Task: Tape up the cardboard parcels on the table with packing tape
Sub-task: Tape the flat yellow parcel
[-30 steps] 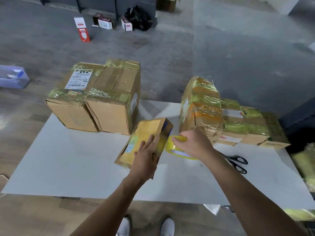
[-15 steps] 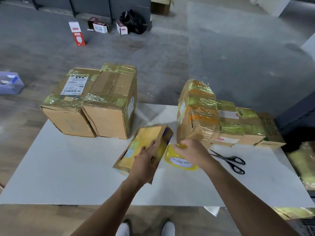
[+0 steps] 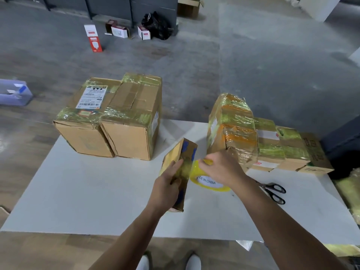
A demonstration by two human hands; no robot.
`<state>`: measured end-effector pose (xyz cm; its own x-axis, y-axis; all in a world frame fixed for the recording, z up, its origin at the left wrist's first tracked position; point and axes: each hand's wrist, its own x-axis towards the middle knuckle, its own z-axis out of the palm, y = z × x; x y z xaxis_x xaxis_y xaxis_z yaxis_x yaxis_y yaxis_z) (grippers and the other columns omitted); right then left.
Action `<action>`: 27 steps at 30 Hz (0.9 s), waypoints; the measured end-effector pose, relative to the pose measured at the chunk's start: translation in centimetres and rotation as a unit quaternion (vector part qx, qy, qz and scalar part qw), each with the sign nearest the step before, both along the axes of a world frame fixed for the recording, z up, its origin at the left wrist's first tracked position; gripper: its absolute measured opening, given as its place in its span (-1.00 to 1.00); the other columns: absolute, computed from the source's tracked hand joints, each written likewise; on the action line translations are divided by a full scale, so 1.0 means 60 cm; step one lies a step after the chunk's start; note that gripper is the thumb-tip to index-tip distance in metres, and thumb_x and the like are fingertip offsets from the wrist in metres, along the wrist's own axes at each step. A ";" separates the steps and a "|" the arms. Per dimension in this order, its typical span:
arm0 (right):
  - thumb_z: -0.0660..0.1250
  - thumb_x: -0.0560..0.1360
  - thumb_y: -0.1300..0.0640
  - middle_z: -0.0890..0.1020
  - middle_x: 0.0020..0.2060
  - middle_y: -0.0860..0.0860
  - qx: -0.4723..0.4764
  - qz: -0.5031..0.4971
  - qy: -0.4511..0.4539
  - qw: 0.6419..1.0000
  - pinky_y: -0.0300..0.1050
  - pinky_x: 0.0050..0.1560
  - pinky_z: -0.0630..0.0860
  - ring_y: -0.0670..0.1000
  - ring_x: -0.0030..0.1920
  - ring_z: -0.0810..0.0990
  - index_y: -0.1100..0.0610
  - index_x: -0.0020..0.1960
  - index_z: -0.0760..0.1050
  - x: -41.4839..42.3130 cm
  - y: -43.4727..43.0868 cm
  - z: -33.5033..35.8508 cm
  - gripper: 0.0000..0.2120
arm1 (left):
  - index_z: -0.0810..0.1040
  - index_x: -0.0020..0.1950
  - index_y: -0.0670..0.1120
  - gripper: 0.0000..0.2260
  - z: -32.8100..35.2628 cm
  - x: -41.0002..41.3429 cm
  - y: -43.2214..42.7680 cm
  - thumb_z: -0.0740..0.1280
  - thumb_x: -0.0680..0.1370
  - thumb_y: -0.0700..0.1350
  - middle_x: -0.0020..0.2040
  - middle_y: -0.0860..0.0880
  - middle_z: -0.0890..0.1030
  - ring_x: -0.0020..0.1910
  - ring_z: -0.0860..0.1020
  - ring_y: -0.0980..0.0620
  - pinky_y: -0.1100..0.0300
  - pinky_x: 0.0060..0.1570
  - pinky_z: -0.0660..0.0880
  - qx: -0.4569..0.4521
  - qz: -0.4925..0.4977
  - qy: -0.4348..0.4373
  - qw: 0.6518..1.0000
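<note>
The small parcel [image 3: 187, 151] sits near the middle of the white table [image 3: 97, 191], between the two groups of bigger boxes. Half a second ago it lay leaning with its broad yellow face up. Now we see it turned up on edge, its narrow side with blue marks facing us and one end on the table. A shiny yellow band of tape crosses that side.

The left hand [image 3: 167, 184], which before lay flat on the broad face, now clasps the parcel from the near left, fingers stretched along it and pressing on the taped band. The right hand [image 3: 222, 168] stays on the tape roll [image 3: 209, 183], fingers curled over its top rim and pinching it. The roll stands just beside the parcel, touching it or nearly so, and its white core label reading "MADE IN CHINA" shows more fully than before.

The scissors [image 3: 272, 190] lie where they lay, blades shut, to the right of the right forearm. Behind them the taped stack [image 3: 233, 125] and the row of smaller taped parcels [image 3: 272, 145] have not moved. Nor have the two large boxes [image 3: 109, 121], side by side and touching at the table's far left. On the floor beyond stand a red and white carton [image 3: 93, 38] and a black bag [image 3: 155, 24].
</note>
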<state>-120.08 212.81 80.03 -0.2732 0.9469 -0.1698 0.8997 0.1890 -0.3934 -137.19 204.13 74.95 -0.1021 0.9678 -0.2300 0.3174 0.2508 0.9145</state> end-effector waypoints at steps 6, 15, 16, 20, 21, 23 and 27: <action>0.20 0.57 -0.12 0.45 -0.44 0.10 -0.021 -0.006 -0.042 0.999 -0.07 -0.33 0.35 0.13 -0.34 0.45 0.21 -0.30 0.45 -0.005 -0.007 -0.029 -0.55 | 0.41 0.43 0.23 -0.43 -0.004 -0.019 0.003 0.14 0.59 -0.35 0.50 0.11 0.34 0.42 0.37 0.03 0.12 0.37 0.36 -0.004 -0.011 -0.018 1.000; 0.24 0.54 -0.15 0.59 -0.31 0.11 -0.056 0.013 0.047 0.997 -0.10 -0.24 0.43 0.10 -0.20 0.58 0.15 -0.15 0.61 -0.020 0.007 -0.028 -0.62 | 0.47 0.40 0.10 -0.53 -0.004 -0.035 -0.026 0.12 0.63 -0.36 0.33 0.09 0.55 0.30 0.52 0.06 0.15 0.33 0.42 -0.044 0.057 -0.239 0.968; 0.25 0.54 -0.14 0.63 -0.24 0.12 -0.066 0.016 0.060 0.996 -0.06 -0.16 0.49 0.09 -0.15 0.60 0.15 -0.09 0.63 -0.020 0.007 -0.029 -0.63 | 0.49 0.34 0.14 -0.53 0.005 -0.037 -0.020 0.11 0.62 -0.34 0.34 0.11 0.52 0.32 0.50 0.07 0.24 0.29 0.40 -0.034 0.055 -0.152 0.986; 0.28 0.54 -0.10 0.61 -0.26 0.18 -0.073 0.033 0.080 0.994 0.01 -0.17 0.48 0.08 -0.23 0.56 0.17 -0.16 0.60 -0.030 0.008 -0.028 -0.66 | 0.23 0.51 0.07 -0.53 0.020 -0.027 0.010 0.20 0.62 0.09 0.46 0.06 0.27 0.35 0.41 -0.04 0.07 0.19 0.41 -0.023 -0.023 0.136 0.990; 0.29 0.54 -0.08 0.59 -0.31 0.16 -0.073 0.047 0.081 0.993 -0.02 -0.21 0.41 0.03 -0.29 0.51 0.15 -0.21 0.58 -0.034 0.009 -0.027 -0.67 | 0.13 0.55 0.02 -0.43 0.014 -0.020 0.015 0.18 0.61 0.18 0.51 0.01 0.21 0.34 0.42 -0.10 -0.01 0.19 0.44 -0.039 -0.033 0.169 0.984; 0.29 0.55 -0.06 0.60 -0.33 0.01 -0.083 0.069 0.088 0.990 -0.13 -0.19 0.39 -0.08 -0.27 0.50 0.05 -0.17 0.61 -0.037 0.009 -0.022 -0.75 | -0.01 0.59 -0.03 -0.36 0.004 -0.009 0.021 0.09 0.62 0.23 0.55 -0.08 0.13 0.33 0.42 -0.18 -0.08 0.18 0.46 -0.063 -0.031 0.222 0.973; 0.32 0.55 -0.12 0.66 -0.18 -0.10 -0.113 0.034 0.140 0.983 -0.18 -0.06 0.47 -0.16 -0.14 0.59 0.01 0.00 0.65 -0.026 0.004 -0.022 -0.76 | -0.06 0.61 -0.05 -0.41 -0.008 -0.017 0.021 0.04 0.66 0.15 0.51 -0.09 0.19 0.34 0.39 -0.17 -0.05 0.17 0.43 -0.066 0.005 0.225 0.972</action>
